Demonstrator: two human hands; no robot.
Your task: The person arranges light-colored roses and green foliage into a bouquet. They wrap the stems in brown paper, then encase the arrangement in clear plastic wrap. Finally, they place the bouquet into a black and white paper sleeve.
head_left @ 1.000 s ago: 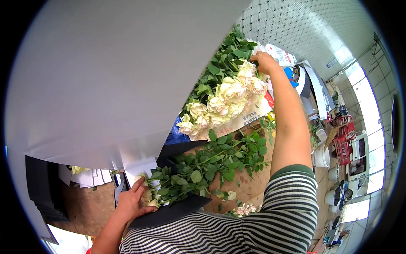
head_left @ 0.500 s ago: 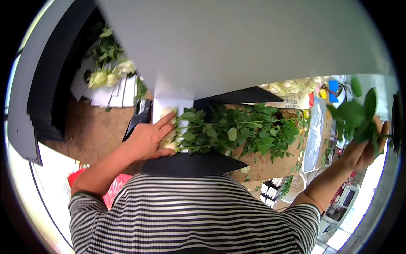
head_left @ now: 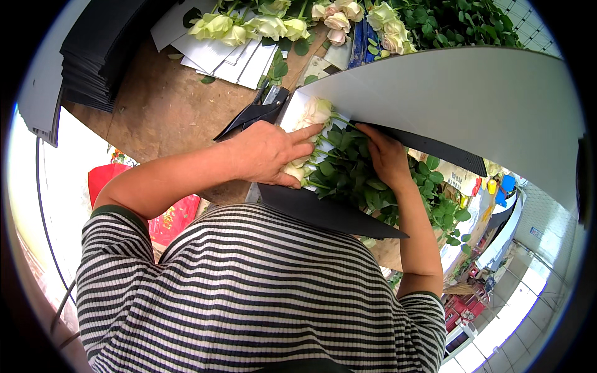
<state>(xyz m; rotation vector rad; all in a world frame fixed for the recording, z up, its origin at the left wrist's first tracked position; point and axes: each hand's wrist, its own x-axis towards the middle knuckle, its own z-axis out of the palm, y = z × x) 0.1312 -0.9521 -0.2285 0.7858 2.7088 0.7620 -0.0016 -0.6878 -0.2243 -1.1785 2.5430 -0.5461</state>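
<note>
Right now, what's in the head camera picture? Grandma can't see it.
A person's left hand lies on pale roses while the right hand touches their leafy stems. Beyond, more roses lie by white cards, and a black tool sits on the wooden table.

We count two hands: one left hand (head_left: 270, 152), one right hand (head_left: 387, 158).
We find at least two pale roses (head_left: 317, 110) by them, at least four yellowish roses (head_left: 234, 36) beyond, several white sheets (head_left: 252, 65), one stack of black sheets (head_left: 102, 59) and one black tool (head_left: 256, 115).
</note>
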